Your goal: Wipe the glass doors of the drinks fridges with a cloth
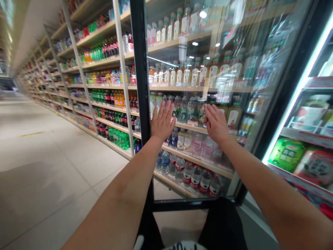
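Both forearms reach up from 6 o'clock. The left hand [162, 122] lies flat on the glass door [260, 52] at centre, fingers spread apart, holding nothing. At 3 o'clock of it the right hand [216, 124] presses a small crumpled wad [204, 118] to the glass; whether it is gripped, I cannot tell. Beyond, drink shelves [104, 64] run towards 10 o'clock

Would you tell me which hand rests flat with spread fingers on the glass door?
The left hand, beside the black door frame: palm flat, fingers fanned upward. The right hand pinches a small brownish wad.
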A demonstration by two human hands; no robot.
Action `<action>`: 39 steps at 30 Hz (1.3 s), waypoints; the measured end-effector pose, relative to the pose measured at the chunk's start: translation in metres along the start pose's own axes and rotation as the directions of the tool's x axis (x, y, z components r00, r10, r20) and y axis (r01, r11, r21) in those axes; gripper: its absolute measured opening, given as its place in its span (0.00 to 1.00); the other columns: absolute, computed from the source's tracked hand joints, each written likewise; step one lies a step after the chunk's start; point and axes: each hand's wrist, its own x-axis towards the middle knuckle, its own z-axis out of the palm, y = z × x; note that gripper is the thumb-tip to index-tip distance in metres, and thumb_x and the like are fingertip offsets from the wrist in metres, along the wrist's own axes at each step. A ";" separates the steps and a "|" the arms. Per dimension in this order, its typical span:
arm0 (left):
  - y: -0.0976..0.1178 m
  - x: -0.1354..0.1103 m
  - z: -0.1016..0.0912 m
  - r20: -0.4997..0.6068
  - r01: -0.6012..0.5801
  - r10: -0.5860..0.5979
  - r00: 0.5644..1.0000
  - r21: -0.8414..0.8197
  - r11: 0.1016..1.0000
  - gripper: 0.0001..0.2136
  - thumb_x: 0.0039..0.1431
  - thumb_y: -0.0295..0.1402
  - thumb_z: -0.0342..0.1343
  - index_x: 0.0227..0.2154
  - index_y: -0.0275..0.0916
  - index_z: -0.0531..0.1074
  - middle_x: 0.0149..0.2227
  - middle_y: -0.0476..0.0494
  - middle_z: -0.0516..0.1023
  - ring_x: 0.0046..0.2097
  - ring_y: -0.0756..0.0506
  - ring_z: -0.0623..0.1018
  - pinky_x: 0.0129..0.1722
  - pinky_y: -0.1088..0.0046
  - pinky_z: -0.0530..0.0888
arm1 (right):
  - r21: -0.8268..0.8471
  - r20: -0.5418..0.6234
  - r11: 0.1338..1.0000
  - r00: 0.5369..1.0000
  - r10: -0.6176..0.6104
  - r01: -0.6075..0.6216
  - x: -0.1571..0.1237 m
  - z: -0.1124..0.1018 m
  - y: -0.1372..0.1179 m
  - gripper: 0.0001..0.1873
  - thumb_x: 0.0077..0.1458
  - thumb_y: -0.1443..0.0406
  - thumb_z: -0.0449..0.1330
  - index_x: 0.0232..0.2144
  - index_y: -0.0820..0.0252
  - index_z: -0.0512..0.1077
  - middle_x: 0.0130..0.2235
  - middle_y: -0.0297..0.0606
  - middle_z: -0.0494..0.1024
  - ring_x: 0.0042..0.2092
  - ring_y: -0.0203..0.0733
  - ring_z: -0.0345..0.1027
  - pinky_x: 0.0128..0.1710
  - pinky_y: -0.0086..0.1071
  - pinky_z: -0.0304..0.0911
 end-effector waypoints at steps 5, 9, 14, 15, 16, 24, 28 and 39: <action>0.000 0.000 0.000 0.018 0.018 -0.017 1.000 -0.044 0.999 0.29 0.72 0.39 0.43 0.72 0.35 0.50 0.74 0.37 0.50 0.76 0.40 0.44 0.75 0.51 0.40 | -0.057 0.008 0.997 0.999 0.044 -0.043 -0.006 -0.006 0.009 0.31 0.66 0.70 0.48 0.70 0.62 0.57 0.69 0.50 0.63 0.73 0.51 0.50 0.70 0.55 0.53; 0.000 0.000 0.000 0.013 0.019 -0.018 1.000 -0.072 0.997 0.30 0.71 0.38 0.44 0.73 0.36 0.48 0.74 0.38 0.50 0.76 0.40 0.44 0.75 0.50 0.39 | 0.014 0.242 0.977 0.947 -0.211 0.214 -0.009 -0.014 0.013 0.30 0.68 0.69 0.50 0.70 0.53 0.57 0.69 0.42 0.66 0.72 0.46 0.53 0.71 0.51 0.50; 0.000 0.000 0.000 0.021 0.024 -0.022 1.000 -0.074 0.997 0.31 0.71 0.37 0.44 0.73 0.36 0.47 0.75 0.38 0.48 0.76 0.40 0.42 0.75 0.50 0.38 | -0.064 0.001 0.993 0.995 0.100 -0.100 0.000 -0.014 0.023 0.31 0.65 0.70 0.49 0.69 0.63 0.59 0.70 0.50 0.63 0.73 0.52 0.50 0.69 0.55 0.53; 0.000 0.000 0.000 0.020 0.024 -0.023 1.000 -0.073 0.997 0.31 0.71 0.37 0.44 0.73 0.36 0.47 0.75 0.39 0.48 0.76 0.40 0.43 0.75 0.50 0.38 | -0.069 -0.014 0.991 0.993 0.113 -0.114 -0.002 -0.014 0.022 0.31 0.65 0.71 0.49 0.69 0.64 0.59 0.70 0.51 0.63 0.73 0.53 0.49 0.69 0.55 0.53; 0.000 0.000 0.000 0.019 0.025 -0.024 1.000 -0.072 0.997 0.31 0.71 0.37 0.43 0.73 0.36 0.48 0.75 0.39 0.48 0.76 0.40 0.43 0.75 0.50 0.38 | -0.070 0.003 0.994 0.996 0.090 -0.089 -0.005 -0.013 0.020 0.31 0.65 0.71 0.49 0.69 0.64 0.59 0.70 0.51 0.63 0.73 0.53 0.50 0.69 0.55 0.53; 0.000 0.000 -0.001 0.026 0.025 -0.024 0.999 -0.059 0.998 0.30 0.71 0.37 0.44 0.72 0.35 0.50 0.74 0.36 0.50 0.76 0.40 0.44 0.75 0.51 0.39 | -0.004 -0.036 0.992 0.991 0.128 -0.128 -0.002 -0.008 0.020 0.32 0.64 0.70 0.48 0.70 0.58 0.58 0.69 0.47 0.64 0.73 0.52 0.50 0.69 0.56 0.54; -0.001 0.000 0.001 0.008 0.017 -0.017 1.000 -0.042 0.999 0.30 0.72 0.38 0.43 0.72 0.35 0.50 0.74 0.37 0.50 0.76 0.40 0.43 0.75 0.52 0.39 | -0.012 0.002 0.993 0.993 0.120 -0.120 -0.001 -0.007 0.015 0.33 0.64 0.70 0.48 0.70 0.60 0.57 0.70 0.48 0.62 0.73 0.53 0.49 0.70 0.57 0.51; 0.000 0.001 0.000 0.026 0.030 -0.028 0.999 -0.081 0.996 0.31 0.71 0.38 0.44 0.73 0.36 0.48 0.74 0.38 0.49 0.76 0.40 0.43 0.75 0.50 0.38 | -0.012 -0.007 0.989 0.989 0.148 -0.148 0.005 -0.006 0.004 0.33 0.64 0.70 0.48 0.70 0.59 0.57 0.70 0.48 0.62 0.73 0.53 0.48 0.70 0.58 0.51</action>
